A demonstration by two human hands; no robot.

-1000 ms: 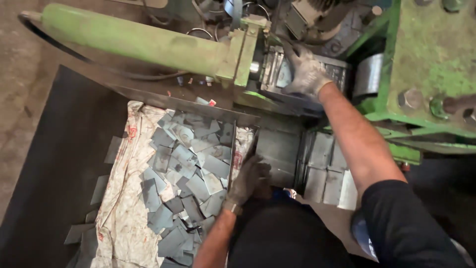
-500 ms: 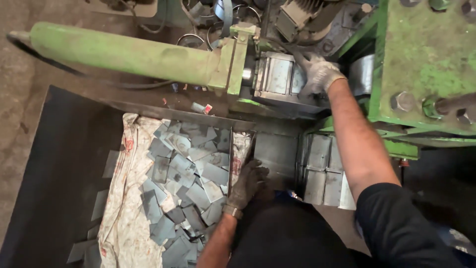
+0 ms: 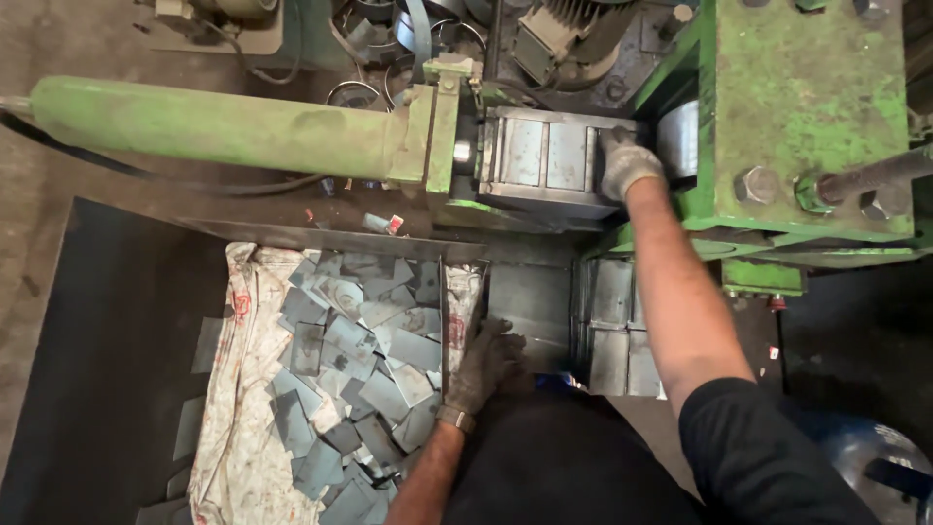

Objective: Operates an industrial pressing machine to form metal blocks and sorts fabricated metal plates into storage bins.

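Note:
My right hand (image 3: 628,163), in a pale work glove, is stretched forward and rests on the right end of a row of grey metal plates (image 3: 544,156) standing in the green machine (image 3: 807,107). My left hand (image 3: 483,365), in a dark glove, lies low at the edge of a white sack (image 3: 238,408) heaped with several flat grey metal pieces (image 3: 364,335). Its fingers curl against a steel plate (image 3: 527,301) beside the sack. Whether it grips anything is hidden.
A long green cylinder (image 3: 214,126) runs across the top left into the plate holder. Stacked grey plates (image 3: 612,331) stand to the right of my left hand. A dark metal tray (image 3: 107,360) surrounds the sack. Coiled steel strip and a motor (image 3: 554,34) sit behind.
My right hand has slid right along the machine, uncovering the row of plates. The view has shifted slightly. My left hand stays by the sack's edge.

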